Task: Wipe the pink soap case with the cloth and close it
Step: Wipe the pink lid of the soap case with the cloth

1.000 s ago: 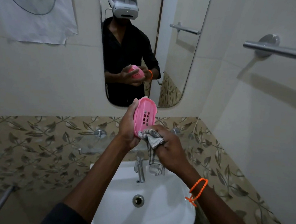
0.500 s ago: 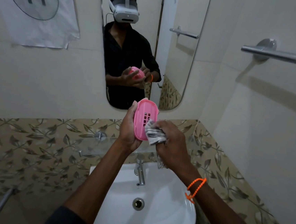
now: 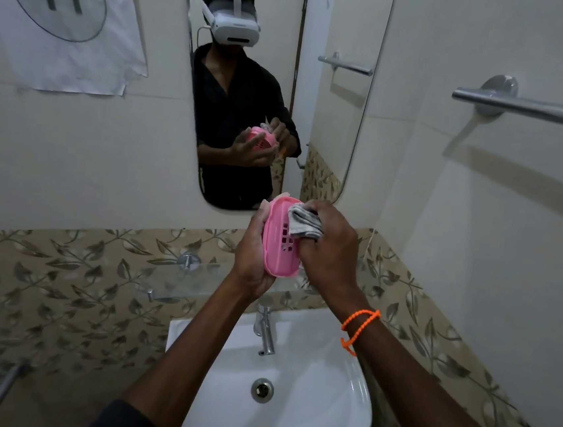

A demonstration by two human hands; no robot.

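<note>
Above the white sink, the left hand holds the pink soap case upright, fingers wrapped behind it. The right hand, fingers curled shut, presses a bunched grey cloth against the case's upper slotted face.

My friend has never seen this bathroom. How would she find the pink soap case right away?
Start at the white sink and look straight up, in front of the mirror. Two hands meet there: the left hand holds the soap case upright, and the right hand presses a grey cloth on it. It is the only bright pink thing, with little square holes.
</note>
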